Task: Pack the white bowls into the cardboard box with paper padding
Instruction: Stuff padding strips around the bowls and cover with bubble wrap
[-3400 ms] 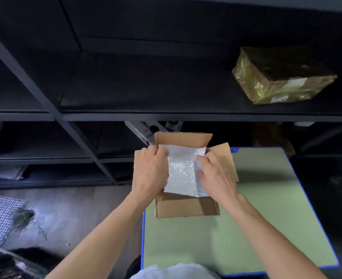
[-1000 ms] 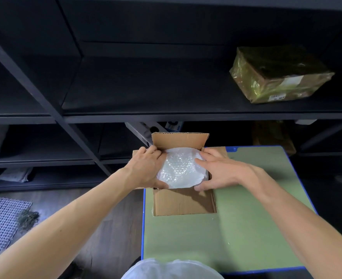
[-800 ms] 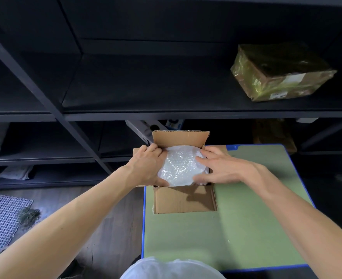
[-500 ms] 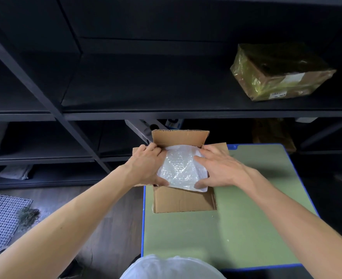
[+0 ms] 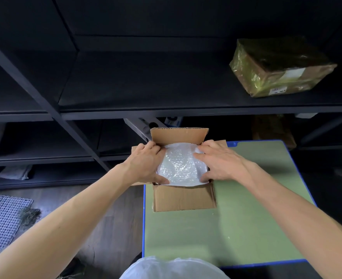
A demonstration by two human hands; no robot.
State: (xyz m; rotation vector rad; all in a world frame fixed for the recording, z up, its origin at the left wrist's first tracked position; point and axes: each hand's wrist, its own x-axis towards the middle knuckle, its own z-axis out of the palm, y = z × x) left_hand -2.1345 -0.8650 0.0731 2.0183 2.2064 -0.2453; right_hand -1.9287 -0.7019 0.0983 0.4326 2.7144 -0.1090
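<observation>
Inside the cardboard box [image 5: 184, 198] sits bubble wrap [image 5: 181, 166].

The box [image 5: 184, 198] is plain brown. The bubble wrap [image 5: 181, 166] is white and a bit see-through, with lots of tiny round bumps all over. The table [image 5: 246, 208] is soft green with a bright blue edge. The shelves [image 5: 146, 81] are black. The parcel [image 5: 280, 67] is brown under shiny yellow plastic, and its label [image 5: 293, 73] is white. The floor [image 5: 109, 218] is dark brown. The mat [image 5: 1, 222] is grey-white with a criss-cross grid.
</observation>
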